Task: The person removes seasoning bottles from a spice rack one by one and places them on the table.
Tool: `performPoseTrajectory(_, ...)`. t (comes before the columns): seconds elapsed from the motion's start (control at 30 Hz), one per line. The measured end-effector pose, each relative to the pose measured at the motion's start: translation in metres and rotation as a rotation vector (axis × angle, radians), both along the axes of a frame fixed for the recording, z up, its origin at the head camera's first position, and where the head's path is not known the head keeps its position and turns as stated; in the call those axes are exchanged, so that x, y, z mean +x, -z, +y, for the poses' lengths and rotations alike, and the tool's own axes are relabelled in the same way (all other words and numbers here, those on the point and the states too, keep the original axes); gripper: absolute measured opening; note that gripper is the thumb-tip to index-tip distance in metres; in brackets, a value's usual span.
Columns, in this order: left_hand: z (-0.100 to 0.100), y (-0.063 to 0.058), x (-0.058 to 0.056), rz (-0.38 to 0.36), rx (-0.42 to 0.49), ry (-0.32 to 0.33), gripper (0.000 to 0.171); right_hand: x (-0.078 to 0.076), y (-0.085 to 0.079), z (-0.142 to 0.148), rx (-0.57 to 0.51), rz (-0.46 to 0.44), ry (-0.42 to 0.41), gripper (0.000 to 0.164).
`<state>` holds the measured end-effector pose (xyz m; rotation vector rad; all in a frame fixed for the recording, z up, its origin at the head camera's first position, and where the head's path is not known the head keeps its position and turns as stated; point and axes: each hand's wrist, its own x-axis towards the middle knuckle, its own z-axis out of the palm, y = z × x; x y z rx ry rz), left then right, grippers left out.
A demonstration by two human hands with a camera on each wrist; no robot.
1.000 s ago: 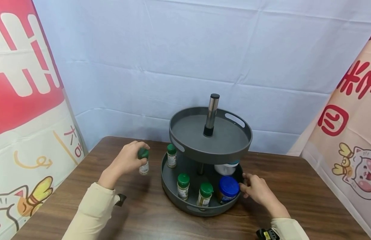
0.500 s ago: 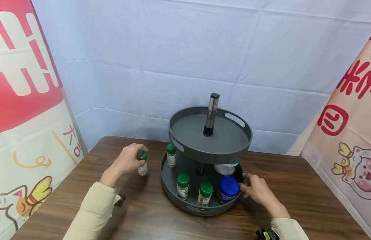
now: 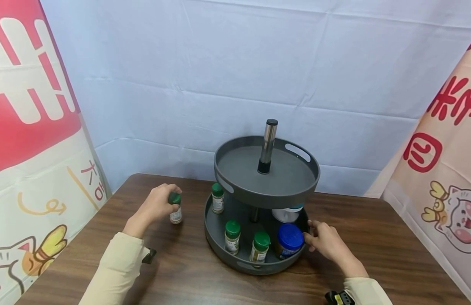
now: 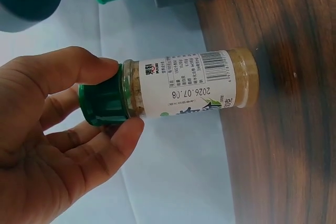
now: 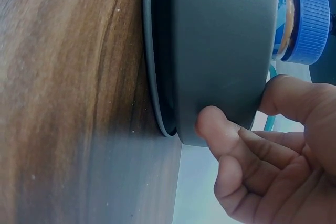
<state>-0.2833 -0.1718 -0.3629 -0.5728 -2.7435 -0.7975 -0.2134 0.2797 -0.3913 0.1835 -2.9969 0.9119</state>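
My left hand (image 3: 156,205) pinches a spice jar (image 4: 189,82) by its green cap, thumb on one side and fingers on the other. The jar has a white printed label and tan powder inside, and it is upright close over the table, left of the two-tier turntable. On the turntable's lower tray (image 3: 216,245), my right hand (image 3: 327,241) pinches the right rim, thumb at the top edge and a fingertip on the outer wall. Beside that thumb stands a blue-lidded jar (image 3: 290,239).
Three green-capped jars stand in the lower tray: one at the back left (image 3: 217,198), one in front (image 3: 232,237), another front right (image 3: 260,247). A white tub (image 3: 285,215) sits behind the blue-lidded jar. The upper tray (image 3: 239,169), with its metal post (image 3: 270,142), overhangs them.
My left hand has moved a little to the left, away from the turntable, with the spice jar in it. The right hand and the turntable have stayed put.
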Motion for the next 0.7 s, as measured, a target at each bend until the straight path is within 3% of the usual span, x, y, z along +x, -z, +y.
performPoseTrajectory(0.7,-0.0050,0.0068,-0.0015,-0.046,-0.016,-0.011,0.035,-0.0002,0.0000,-0.0009,-0.004,-0.006,0.005,0.051)
